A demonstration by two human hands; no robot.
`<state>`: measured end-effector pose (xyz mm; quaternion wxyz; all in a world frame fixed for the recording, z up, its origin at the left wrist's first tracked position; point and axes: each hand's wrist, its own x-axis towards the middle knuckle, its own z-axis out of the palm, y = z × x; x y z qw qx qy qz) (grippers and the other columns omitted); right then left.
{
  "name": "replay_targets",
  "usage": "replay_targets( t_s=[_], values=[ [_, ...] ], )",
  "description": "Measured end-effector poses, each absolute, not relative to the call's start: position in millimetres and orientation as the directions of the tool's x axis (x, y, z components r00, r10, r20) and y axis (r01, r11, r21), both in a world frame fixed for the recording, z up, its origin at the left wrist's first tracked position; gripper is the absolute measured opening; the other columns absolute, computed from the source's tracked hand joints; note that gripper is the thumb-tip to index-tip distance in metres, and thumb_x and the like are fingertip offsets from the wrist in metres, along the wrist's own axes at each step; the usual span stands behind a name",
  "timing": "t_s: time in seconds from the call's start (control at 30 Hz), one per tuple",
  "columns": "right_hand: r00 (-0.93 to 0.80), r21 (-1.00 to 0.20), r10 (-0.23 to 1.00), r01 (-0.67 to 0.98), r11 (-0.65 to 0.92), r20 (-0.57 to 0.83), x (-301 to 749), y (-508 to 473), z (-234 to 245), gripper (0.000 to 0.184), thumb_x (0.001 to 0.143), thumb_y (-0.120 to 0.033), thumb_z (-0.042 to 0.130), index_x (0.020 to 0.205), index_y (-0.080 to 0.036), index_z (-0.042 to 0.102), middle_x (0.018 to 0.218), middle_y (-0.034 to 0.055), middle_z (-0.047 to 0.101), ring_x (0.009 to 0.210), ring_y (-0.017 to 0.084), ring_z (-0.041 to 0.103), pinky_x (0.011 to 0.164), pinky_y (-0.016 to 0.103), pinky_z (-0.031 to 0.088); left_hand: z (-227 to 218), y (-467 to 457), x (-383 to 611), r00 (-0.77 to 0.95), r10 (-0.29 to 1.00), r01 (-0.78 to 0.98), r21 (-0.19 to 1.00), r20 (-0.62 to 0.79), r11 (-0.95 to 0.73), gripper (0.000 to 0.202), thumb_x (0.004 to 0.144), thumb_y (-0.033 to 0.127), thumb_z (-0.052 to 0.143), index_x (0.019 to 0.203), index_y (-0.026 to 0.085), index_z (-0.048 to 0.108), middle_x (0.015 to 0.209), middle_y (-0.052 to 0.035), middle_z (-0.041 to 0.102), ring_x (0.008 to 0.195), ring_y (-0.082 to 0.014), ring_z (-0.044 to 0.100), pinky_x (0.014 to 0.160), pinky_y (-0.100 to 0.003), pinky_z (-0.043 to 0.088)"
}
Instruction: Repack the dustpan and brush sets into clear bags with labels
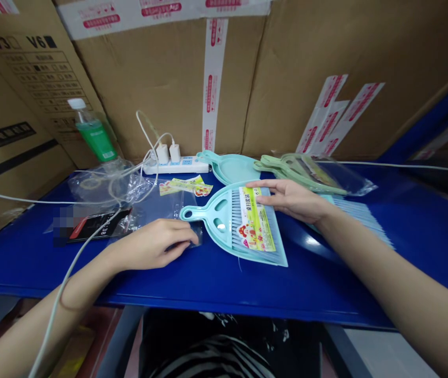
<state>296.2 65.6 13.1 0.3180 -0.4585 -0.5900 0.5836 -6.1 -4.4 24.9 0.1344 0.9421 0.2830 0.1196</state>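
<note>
Both forearms come in over the near edge of the blue bench (224, 283). The left hand (156, 244) lies palm down near centre, fingers bent, tips on the near edge of a clear bag (164, 207). Can't tell if it pinches the bag or just presses on it. A white cable (61, 287) crosses the left forearm and runs off toward the far side.

Just right of that hand is a teal dustpan (224, 220), flat on the bench, handle pointing left w/ its end beside the left fingertips. A brush (233, 231) is nested in it, and a printed label (256, 219) lies across the bristles. The right hand (292, 200) is released, spread flat on the dustpan's far right corner, fingertips touching the label's far end; it grips nothing.

Left of the bag is a black flat item (97, 227), partly under crumpled plastic. Right of the right wrist are the pale blue bristles (360, 215) of another brush.

Farther back:
- loose labels (186, 186)
- a 2nd teal pan (233, 168)
- green pans (310, 170) in a bag
- a power strip (176, 166) w/ two chargers
- a green bottle (94, 137), far left

Cardboard boxes (160, 79) stand behind.
</note>
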Motion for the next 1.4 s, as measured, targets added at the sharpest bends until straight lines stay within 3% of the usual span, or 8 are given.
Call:
replay_targets(
  t_s=[0.5, 0.6, 0.7, 0.77, 0.87, 1.13, 1.3, 1.4],
  values=[
    [-0.340, -0.986, 0.927, 0.105, -0.128, -0.157, 280, 61, 1, 0.043, 0.070, -0.024, 0.078, 0.112, -0.022, 0.071, 0.106, 0.0078, 0.071, 0.096, 0.021, 0.066, 0.086, 0.038, 0.057, 22, -8, 1, 0.825, 0.473, 0.335, 0.405, 0.309, -0.850, 0.022, 0.092, 0.011, 0.043, 0.094, 0.018, 0.064, 0.091, -0.0054, 0.071, 0.086, -0.0134, 0.066, 0.079, -0.024, 0.053],
    [-0.347, -0.988, 0.926, 0.103, -0.119, -0.148, 281, 61, 1, 0.041, 0.071, -0.024, 0.078, 0.111, -0.023, 0.071, 0.105, 0.0076, 0.071, 0.098, 0.022, 0.066, 0.088, 0.040, 0.056, 29, -3, -9, 0.650, 0.666, 0.639, 0.211, 0.367, -0.740, 0.023, 0.092, 0.017, 0.039, 0.093, 0.019, 0.062, 0.090, -0.0061, 0.070, 0.081, -0.0158, 0.066, 0.076, -0.027, 0.053],
    [-0.357, -0.990, 0.925, 0.097, -0.105, -0.133, 281, 61, 1, 0.041, 0.070, -0.024, 0.078, 0.111, -0.023, 0.071, 0.106, 0.0078, 0.071, 0.099, 0.023, 0.066, 0.089, 0.041, 0.056, 35, 3, -18, 0.353, 0.877, 0.934, -0.076, 0.326, -0.348, 0.027, 0.089, 0.019, 0.034, 0.096, 0.017, 0.060, 0.088, -0.0101, 0.071, 0.069, -0.0204, 0.067, 0.063, -0.031, 0.052],
    [-0.358, -0.992, 0.926, 0.085, -0.095, -0.120, 282, 62, 1, 0.042, 0.069, -0.025, 0.079, 0.111, -0.022, 0.071, 0.107, 0.0079, 0.071, 0.099, 0.023, 0.066, 0.089, 0.041, 0.056, 38, 4, -21, 0.187, 0.951, 0.961, -0.248, 0.247, -0.125, 0.029, 0.087, 0.017, 0.033, 0.097, 0.016, 0.060, 0.078, -0.0125, 0.070, 0.066, -0.0257, 0.068, 0.058, -0.033, 0.050],
    [-0.346, -0.993, 0.932, 0.072, -0.089, -0.108, 284, 62, 2, 0.045, 0.067, -0.027, 0.080, 0.110, -0.022, 0.071, 0.110, 0.0080, 0.070, 0.100, 0.023, 0.066, 0.090, 0.041, 0.055, 40, 3, -19, 0.070, 0.983, 0.923, -0.385, 0.167, -0.001, 0.032, 0.087, 0.017, 0.031, 0.099, 0.013, 0.060, 0.065, -0.0144, 0.067, 0.068, -0.0333, 0.070, 0.057, -0.037, 0.050],
    [-0.359, -0.991, 0.924, 0.061, -0.122, -0.136, 283, 59, 6, 0.051, 0.063, -0.031, 0.084, 0.111, -0.023, 0.071, 0.111, 0.0075, 0.071, 0.102, 0.024, 0.066, 0.092, 0.041, 0.054, 41, -2, -15, -0.056, 0.998, 0.947, -0.316, 0.031, 0.063, 0.037, 0.084, 0.010, 0.029, 0.110, 0.003, 0.055, 0.071, -0.0233, 0.068, 0.077, -0.0397, 0.071, 0.065, -0.046, 0.052],
    [-0.384, -0.989, 0.912, 0.080, -0.122, -0.144, 280, 57, 4, 0.053, 0.065, -0.032, 0.082, 0.116, -0.023, 0.069, 0.106, 0.0077, 0.072, 0.099, 0.023, 0.066, 0.088, 0.040, 0.056, 42, -1, -12, 0.058, 0.998, 0.962, -0.268, -0.006, -0.058, 0.030, 0.086, 0.013, 0.029, 0.106, 0.010, 0.052, 0.069, -0.0159, 0.069, 0.069, -0.0342, 0.070, 0.063, -0.040, 0.051],
    [-0.401, -0.990, 0.906, 0.090, -0.107, -0.134, 277, 55, 5, 0.052, 0.067, -0.032, 0.080, 0.117, -0.023, 0.069, 0.105, 0.0074, 0.072, 0.098, 0.022, 0.066, 0.086, 0.039, 0.057, 40, 1, -13, 0.122, 0.993, 0.982, -0.147, -0.009, -0.122, 0.027, 0.085, 0.012, 0.030, 0.105, 0.012, 0.048, 0.065, -0.0101, 0.068, 0.063, -0.0298, 0.069, 0.061, -0.036, 0.048]
  ],
)
